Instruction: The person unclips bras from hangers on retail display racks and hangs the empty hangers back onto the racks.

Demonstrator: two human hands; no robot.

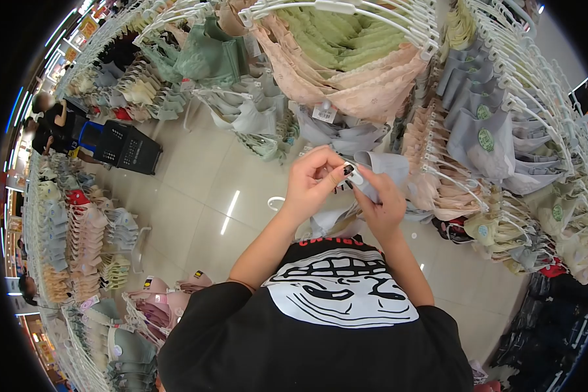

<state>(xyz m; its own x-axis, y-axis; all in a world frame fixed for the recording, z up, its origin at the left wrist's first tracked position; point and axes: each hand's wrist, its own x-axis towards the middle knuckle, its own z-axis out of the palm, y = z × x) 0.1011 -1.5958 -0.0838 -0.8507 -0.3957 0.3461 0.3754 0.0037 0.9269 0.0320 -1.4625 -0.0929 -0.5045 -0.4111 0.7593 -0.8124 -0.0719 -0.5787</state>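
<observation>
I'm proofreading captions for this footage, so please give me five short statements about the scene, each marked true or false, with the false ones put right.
1. The left hand and right hand meet at a small white piece. True.
2. The shirt is plain white. False: it is black, with a printed white face on it.
3. A dark basket stands on the left side of the picture. True.
4. The floor is covered with red carpet. False: it is pale, shiny tile.
5. A green label shows on a grey bra at the right. True.
</observation>
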